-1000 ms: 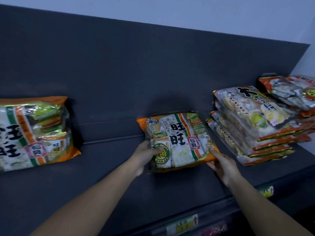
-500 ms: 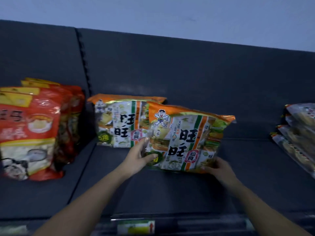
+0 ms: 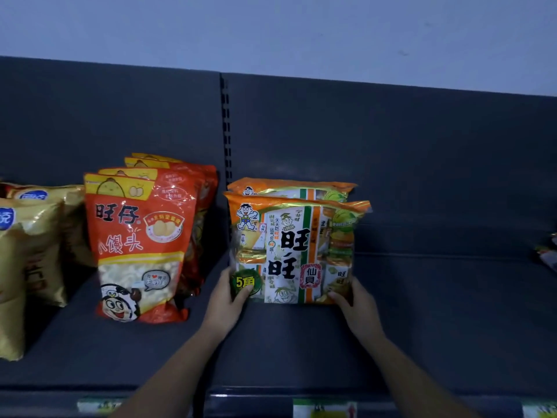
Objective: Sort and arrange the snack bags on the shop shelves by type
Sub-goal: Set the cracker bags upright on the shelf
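Orange bag (image 3: 297, 251): crinkly film, likely light, slippery, contents brittle. Your left hand (image 3: 224, 300), right hand (image 3: 358, 306) pinch bottom corners, fingers curled round edges. Squeeze gently there.

Overall level: dim, with a cool blue-grey cast and muted colours.
Light source: seemingly from above and in front.
Brightest area: pale blue painted wall (image 3: 271, 25) above the dark grey metal back panel (image 3: 391, 146).
Glare: soft sheen on the orange-and-white glossy plastic snack bag (image 3: 295, 251), along its top seal, and on the crinkled gold foil bags (image 3: 18, 267).
Shadows: deep behind the red glossy plastic pouches (image 3: 141, 245); faint on the dark grey shelf deck (image 3: 422, 327).
Sharpness: the snack bag's print is crisp; paper price labels (image 3: 324, 408) at the bottom edge are smeared.
Distortion: the panel's top line slopes and bows, wide-angle.
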The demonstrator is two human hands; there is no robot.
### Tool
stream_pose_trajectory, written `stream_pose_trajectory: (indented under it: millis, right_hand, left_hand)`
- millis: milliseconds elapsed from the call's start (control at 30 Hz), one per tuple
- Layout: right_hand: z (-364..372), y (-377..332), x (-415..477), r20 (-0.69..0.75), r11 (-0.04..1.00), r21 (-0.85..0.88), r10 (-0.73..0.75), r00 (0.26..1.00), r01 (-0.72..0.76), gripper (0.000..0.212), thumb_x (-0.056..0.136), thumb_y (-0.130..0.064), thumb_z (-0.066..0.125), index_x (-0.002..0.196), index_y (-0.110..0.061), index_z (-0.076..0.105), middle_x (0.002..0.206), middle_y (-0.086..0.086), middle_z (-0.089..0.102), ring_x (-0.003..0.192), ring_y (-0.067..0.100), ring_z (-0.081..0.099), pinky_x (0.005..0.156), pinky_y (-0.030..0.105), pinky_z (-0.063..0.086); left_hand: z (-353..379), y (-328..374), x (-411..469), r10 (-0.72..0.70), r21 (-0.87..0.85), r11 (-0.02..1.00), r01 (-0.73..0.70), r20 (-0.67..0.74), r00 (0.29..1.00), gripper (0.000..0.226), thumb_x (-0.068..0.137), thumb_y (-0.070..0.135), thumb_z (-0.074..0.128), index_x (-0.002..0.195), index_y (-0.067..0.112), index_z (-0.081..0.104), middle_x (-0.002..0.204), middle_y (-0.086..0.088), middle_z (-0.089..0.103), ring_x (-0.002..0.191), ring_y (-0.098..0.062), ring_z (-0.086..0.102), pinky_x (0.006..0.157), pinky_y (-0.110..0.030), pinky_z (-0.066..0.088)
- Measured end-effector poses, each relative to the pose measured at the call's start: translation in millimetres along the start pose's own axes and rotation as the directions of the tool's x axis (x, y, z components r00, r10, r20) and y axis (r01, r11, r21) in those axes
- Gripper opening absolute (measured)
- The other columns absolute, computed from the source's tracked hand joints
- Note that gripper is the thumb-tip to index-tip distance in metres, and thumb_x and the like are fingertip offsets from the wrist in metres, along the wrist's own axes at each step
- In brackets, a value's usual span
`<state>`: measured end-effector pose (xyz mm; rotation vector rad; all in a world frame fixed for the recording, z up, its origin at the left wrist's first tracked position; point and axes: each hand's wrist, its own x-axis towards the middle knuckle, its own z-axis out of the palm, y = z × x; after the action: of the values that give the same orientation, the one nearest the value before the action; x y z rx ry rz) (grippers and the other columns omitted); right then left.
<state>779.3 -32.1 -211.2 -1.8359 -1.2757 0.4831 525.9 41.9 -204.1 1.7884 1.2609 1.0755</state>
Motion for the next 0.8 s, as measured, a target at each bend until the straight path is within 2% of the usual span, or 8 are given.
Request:
stream_pose_trajectory:
  millis: [233,333,433,533,600,667,733,800]
  right_hand:
    - [8.8,4.2,13.1,-0.065,0.992,-0.119,-0.048,0.997,0.040,0.033,0.090,-0.027,0.060,0.118,-0.016,0.048,0.111,0.005,0.058,0.101,0.018,0.054,0.083,0.031,0.046]
    - [9.9,4.9,11.0,-0.068,0.992,-0.116,-0.060,0.996,0.052,0.042,0.090,-0.030,0.059,0.127,-0.016,0.043,0.115,0.001,0.057,0.107,0.018,0.052,0.087,0.037,0.048]
    - [9.2,2.5,6.3,-0.071,0.995,-0.087,-0.054,0.996,0.048,0.055,0.089,-0.029,0.060,0.137,-0.017,0.036,0.124,0.002,0.053,0.114,0.017,0.048,0.093,0.037,0.046]
    - [7.7,0.3,2.4,-0.072,0.997,-0.064,0.026,0.997,-0.031,0.067,0.088,-0.030,0.062,0.142,-0.016,0.026,0.131,0.009,0.047,0.119,0.020,0.045,0.097,0.036,0.043]
    - [5.1,-1.1,-0.6,-0.070,0.994,-0.079,0.064,0.996,-0.069,0.076,0.088,-0.033,0.062,0.147,-0.013,0.018,0.138,0.012,0.041,0.127,0.024,0.039,0.102,0.039,0.040]
    - [1.2,-2.1,-5.1,-0.030,0.992,-0.090,0.081,0.996,-0.083,0.084,0.088,-0.035,0.061,0.149,-0.012,0.008,0.147,0.012,0.032,0.135,0.025,0.029,0.109,0.040,0.033]
    - [-8.7,-3.0,-12.2,0.031,0.989,-0.104,0.110,0.993,-0.106,0.087,0.090,-0.035,0.059,0.150,-0.013,0.001,0.154,0.009,0.020,0.140,0.025,0.020,0.113,0.038,0.027]
    - [-23.5,1.2,-21.3,0.074,0.982,-0.147,0.130,0.989,-0.118,0.084,0.092,-0.036,0.057,0.150,-0.015,0.000,0.156,0.006,0.015,0.142,0.022,0.017,0.114,0.035,0.024]
  left_hand:
    - [10.0,-14.2,12.2,0.015,0.049,0.999,-0.014,-0.026,1.000,0.049,0.092,0.019,0.057,0.136,0.010,0.037,0.127,-0.005,0.055,0.115,-0.018,0.053,0.090,-0.024,0.038]
    - [11.3,-16.4,12.2,0.000,0.064,0.998,0.001,-0.012,1.000,0.055,0.093,0.021,0.057,0.140,0.010,0.032,0.130,-0.007,0.054,0.117,-0.021,0.052,0.090,-0.024,0.038]
    - [10.2,-14.0,11.0,-0.016,0.063,0.998,0.016,-0.009,1.000,0.058,0.092,0.020,0.058,0.141,0.010,0.029,0.133,-0.008,0.052,0.120,-0.022,0.051,0.094,-0.027,0.038]
    - [7.0,-6.3,6.1,0.011,0.081,0.997,-0.003,-0.095,0.995,0.060,0.091,0.020,0.059,0.141,0.007,0.029,0.131,-0.002,0.045,0.122,-0.017,0.044,0.101,-0.029,0.036]
    - [3.6,2.0,0.7,0.061,0.105,0.994,-0.039,-0.212,0.975,0.051,0.090,0.015,0.060,0.134,0.003,0.037,0.117,-0.001,0.043,0.110,-0.016,0.044,0.093,-0.029,0.036]
    - [1.5,9.0,-5.8,0.175,0.204,0.971,-0.125,-0.252,0.952,0.038,0.087,0.008,0.062,0.120,-0.001,0.046,0.104,-0.006,0.044,0.097,-0.020,0.045,0.082,-0.032,0.038]
    - [6.6,14.9,-13.2,0.281,0.301,0.927,-0.223,-0.164,0.946,0.026,0.085,0.006,0.063,0.108,0.000,0.052,0.094,-0.004,0.047,0.088,-0.019,0.046,0.073,-0.032,0.037]
    - [18.4,25.2,-17.0,0.328,0.305,0.901,-0.310,-0.008,0.945,0.019,0.086,0.008,0.062,0.103,0.007,0.055,0.087,0.001,0.051,0.079,-0.015,0.049,0.066,-0.030,0.038]
